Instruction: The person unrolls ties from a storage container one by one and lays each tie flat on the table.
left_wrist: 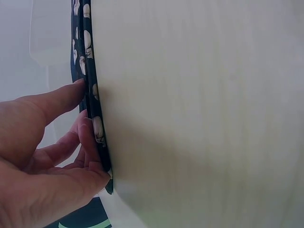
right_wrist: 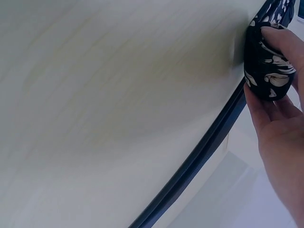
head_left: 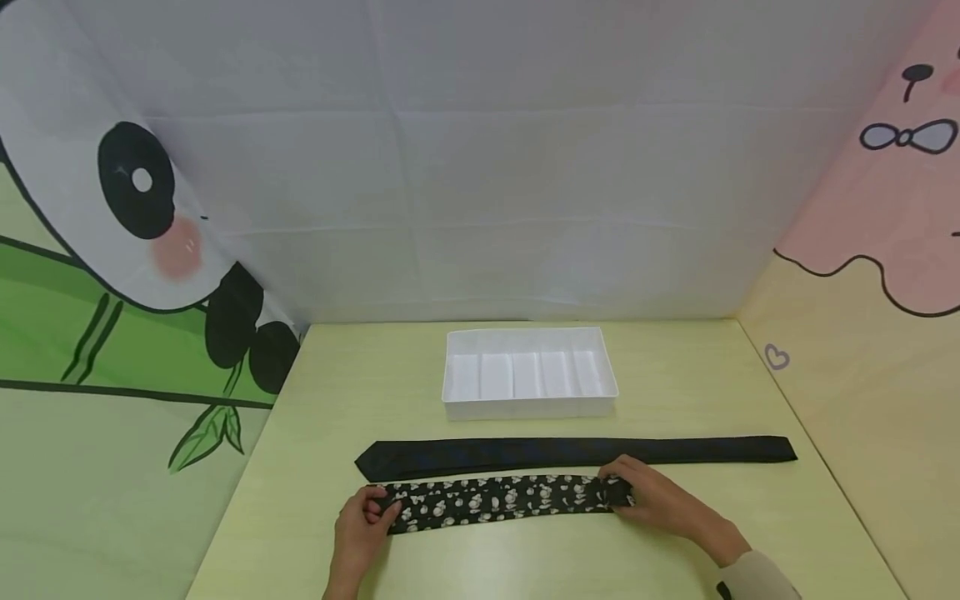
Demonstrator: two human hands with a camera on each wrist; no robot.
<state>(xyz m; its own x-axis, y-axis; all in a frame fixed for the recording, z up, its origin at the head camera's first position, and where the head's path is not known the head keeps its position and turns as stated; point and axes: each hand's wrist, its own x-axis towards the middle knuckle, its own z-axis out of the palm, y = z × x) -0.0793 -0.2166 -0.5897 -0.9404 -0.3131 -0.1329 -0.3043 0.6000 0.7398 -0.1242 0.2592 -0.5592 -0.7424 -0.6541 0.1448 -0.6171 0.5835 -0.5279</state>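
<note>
A black necktie with a white floral-looking print (head_left: 495,500) lies stretched sideways near the front of the table. My left hand (head_left: 356,537) pinches its left end; in the left wrist view the thumb and fingers (left_wrist: 97,178) close on the cloth's edge. At the other end my right hand (head_left: 663,504) grips a bunched or folded part of the printed tie (right_wrist: 270,71), thumb on one face and fingers on the other. Just behind it, a plain dark necktie (head_left: 525,452) lies flat and straight, its pointed tip to the left.
A white plastic box with several compartments (head_left: 528,407) stands behind the ties on the pale wooden table (head_left: 300,500). White cloth (head_left: 487,208) hangs at the back, with cartoon-printed panels at the left and right sides.
</note>
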